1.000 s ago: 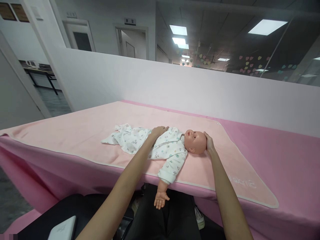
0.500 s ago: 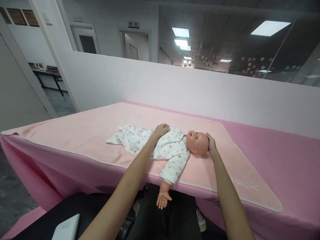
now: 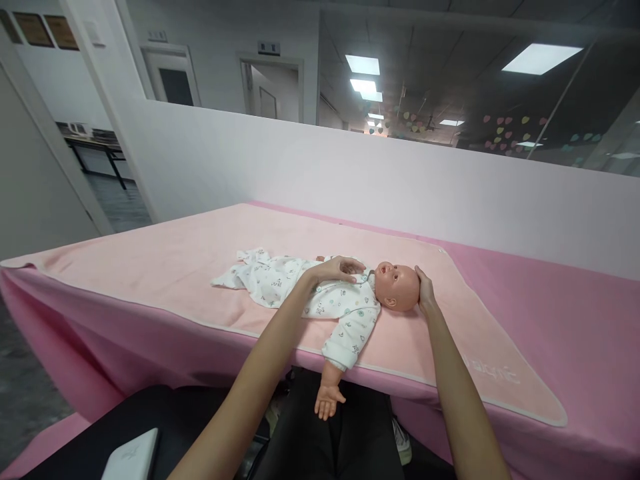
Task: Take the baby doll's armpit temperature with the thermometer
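A baby doll [image 3: 395, 287] lies on its back, its head to the right and its mouth open. It wears a white printed onesie [image 3: 280, 280] whose leg parts lie flat to the left. My left hand [image 3: 340, 268] is over the doll's chest near the collar, fingers curved and apart, with no grip on the cloth visible. My right hand [image 3: 425, 291] cups the crown of the doll's head; some of its fingers are hidden behind it. One doll arm [image 3: 329, 393] hangs past the table's near edge, palm up. The other doll hand [image 3: 321, 258] shows beyond my left wrist.
A pale pink blanket [image 3: 175, 260] with white edging lies under the doll, over a darker pink tablecloth [image 3: 565, 320]. Behind the table stands a low white wall [image 3: 380, 180] with glass above. A white device [image 3: 131, 457] lies on a black surface [image 3: 170, 407] at lower left.
My left hand has moved right along the onesie, from the far side of the doll's body towards its collar. The far doll hand has come into sight. My right hand stays at the head.
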{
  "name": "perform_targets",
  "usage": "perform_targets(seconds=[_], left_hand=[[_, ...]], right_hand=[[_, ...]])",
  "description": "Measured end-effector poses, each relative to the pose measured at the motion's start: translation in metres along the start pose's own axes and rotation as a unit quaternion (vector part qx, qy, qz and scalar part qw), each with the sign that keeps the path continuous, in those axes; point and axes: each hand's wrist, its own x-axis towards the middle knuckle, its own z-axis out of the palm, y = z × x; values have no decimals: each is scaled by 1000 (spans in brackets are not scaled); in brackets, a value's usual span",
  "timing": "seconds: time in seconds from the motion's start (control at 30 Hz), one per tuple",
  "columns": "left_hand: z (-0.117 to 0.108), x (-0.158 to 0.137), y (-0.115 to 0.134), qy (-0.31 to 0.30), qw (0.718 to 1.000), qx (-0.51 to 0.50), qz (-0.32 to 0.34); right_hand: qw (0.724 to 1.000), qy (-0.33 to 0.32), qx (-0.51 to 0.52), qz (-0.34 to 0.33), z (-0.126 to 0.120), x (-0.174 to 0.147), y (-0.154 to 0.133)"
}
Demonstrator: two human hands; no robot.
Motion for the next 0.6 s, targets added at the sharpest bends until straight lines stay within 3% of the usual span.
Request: perform_targets(seconds=[0.13,0.3,0.47,0.6], left_hand=[[10,4,7,14,994,111,-17],[10,8,-1,78,995,53,-38],[1,8,-10,69,995,33,-61],[3,5,-3,43,997,57,-31]], right_hand=[[1000,-19,2,0,0,-1,-1],[1000,-11,-1,-1,-1,-1,-1],[1000,-3,-6,-4,-1,-1,0],[1000,0,-3,-3,0,-2,0]])
